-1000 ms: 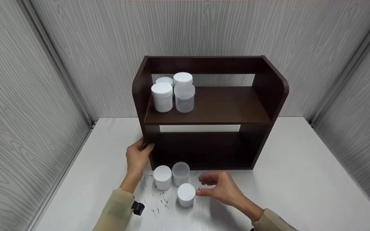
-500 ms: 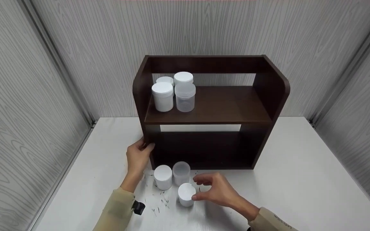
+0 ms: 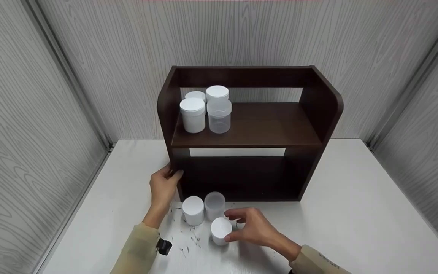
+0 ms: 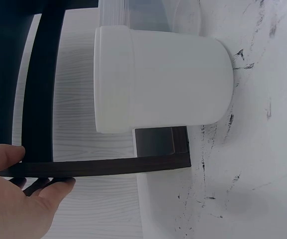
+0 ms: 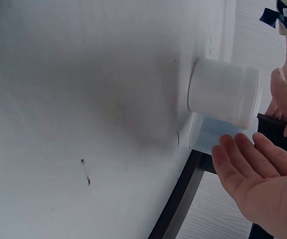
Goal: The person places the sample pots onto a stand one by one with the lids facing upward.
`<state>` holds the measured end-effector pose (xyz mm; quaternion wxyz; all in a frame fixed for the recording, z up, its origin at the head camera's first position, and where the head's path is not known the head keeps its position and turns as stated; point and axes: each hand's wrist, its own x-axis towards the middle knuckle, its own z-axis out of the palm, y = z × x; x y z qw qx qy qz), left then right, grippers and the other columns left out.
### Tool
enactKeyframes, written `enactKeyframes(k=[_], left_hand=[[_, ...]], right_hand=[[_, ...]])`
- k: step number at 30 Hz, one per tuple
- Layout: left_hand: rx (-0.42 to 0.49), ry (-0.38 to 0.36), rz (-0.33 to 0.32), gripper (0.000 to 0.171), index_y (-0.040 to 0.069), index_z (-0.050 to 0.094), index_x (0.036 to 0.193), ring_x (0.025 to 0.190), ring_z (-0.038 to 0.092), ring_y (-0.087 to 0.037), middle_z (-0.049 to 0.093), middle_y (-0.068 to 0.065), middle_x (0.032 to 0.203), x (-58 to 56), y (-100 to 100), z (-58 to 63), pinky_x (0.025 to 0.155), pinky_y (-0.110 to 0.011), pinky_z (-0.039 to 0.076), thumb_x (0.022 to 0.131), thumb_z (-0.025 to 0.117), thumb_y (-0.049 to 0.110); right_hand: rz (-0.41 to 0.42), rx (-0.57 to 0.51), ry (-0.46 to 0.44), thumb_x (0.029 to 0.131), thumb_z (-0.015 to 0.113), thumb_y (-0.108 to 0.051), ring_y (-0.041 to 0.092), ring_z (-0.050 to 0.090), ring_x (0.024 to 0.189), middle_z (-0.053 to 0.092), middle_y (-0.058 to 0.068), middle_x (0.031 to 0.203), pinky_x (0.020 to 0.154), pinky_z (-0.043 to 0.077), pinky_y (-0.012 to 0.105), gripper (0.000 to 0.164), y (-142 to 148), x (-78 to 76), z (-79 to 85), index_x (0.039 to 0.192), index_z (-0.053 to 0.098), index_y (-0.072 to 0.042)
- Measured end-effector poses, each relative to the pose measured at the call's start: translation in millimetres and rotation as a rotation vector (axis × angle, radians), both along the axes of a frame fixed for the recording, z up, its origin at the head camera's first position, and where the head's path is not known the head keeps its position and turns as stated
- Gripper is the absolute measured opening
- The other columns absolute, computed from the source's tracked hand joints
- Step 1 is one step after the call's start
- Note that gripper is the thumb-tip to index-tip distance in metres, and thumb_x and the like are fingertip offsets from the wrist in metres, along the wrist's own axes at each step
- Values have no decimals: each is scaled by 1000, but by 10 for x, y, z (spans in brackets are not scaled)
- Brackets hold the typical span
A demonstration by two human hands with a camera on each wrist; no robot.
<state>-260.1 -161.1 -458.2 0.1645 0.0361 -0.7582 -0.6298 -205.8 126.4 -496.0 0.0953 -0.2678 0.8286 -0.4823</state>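
At the left side panel of the dark brown two-tier shelf (image 3: 272, 118), my left hand (image 3: 161, 190) grips the panel's edge, thumb on one face and fingers on the other. My right hand (image 3: 256, 228) is around the right side of the nearest white lidded jar (image 3: 220, 230), which stands upright on the table. In the right wrist view its fingers are fairly straight, and a gap shows between thumb and jar. Behind that jar stand a second white jar (image 3: 193, 211), nearest my left hand, and a translucent jar (image 3: 215, 206).
On the shelf's upper board, at the left, stand white jars (image 3: 192, 115) and a translucent lidded jar (image 3: 219, 116). Grey wood-grain walls (image 3: 242, 34) enclose the white table (image 3: 356, 213) at the back and both sides. Dark scuff marks dot the tabletop.
My right hand has moved left, bringing thumb and fingers closer around the nearest white jar. The left hand stays on the shelf panel, and the jars have not moved.
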Motion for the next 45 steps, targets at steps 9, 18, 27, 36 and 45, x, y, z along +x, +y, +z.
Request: enactKeyframes(k=[9, 18, 27, 36, 45], left_hand=[[19, -11, 23, 49, -6, 56, 145, 127, 65, -36, 63, -24, 140, -11, 6, 8, 101, -33, 56, 101, 69, 9], [0, -19, 39, 49, -7, 57, 145, 124, 66, -36, 65, -25, 138, -14, 3, 14, 99, -34, 57, 100, 69, 9], [15, -27, 18, 52, -9, 52, 148, 127, 64, -36, 62, -25, 141, -2, -3, 8, 99, -30, 57, 101, 68, 9], [23, -31, 33, 52, -8, 53, 147, 126, 65, -35, 63, -25, 140, -5, 2, 14, 96, -26, 57, 101, 69, 9], [10, -22, 59, 51, -8, 56, 145, 124, 66, -36, 65, -26, 137, -11, 17, -5, 96, -30, 58, 99, 71, 8]], right_hand=[[0, 3, -6, 72, 98, -20, 25, 71, 113, 77, 2, 119, 95, 59, 44, 62, -37, -29, -49, 126, 75, -2], [23, 13, -9, 71, 98, -17, 18, 71, 110, 77, -2, 116, 94, 59, 45, 60, -48, -41, -67, 126, 76, -5], [28, -16, -10, 70, 97, -13, 22, 72, 110, 77, 1, 118, 93, 60, 45, 60, -41, -34, -86, 126, 76, -3], [8, -37, -37, 70, 96, -7, 27, 72, 111, 78, 1, 115, 94, 60, 46, 57, 104, -73, -67, 124, 78, -6], [-2, -46, -64, 72, 96, -9, 33, 70, 116, 75, 9, 123, 100, 57, 49, 63, 254, -126, -88, 130, 72, 3]])
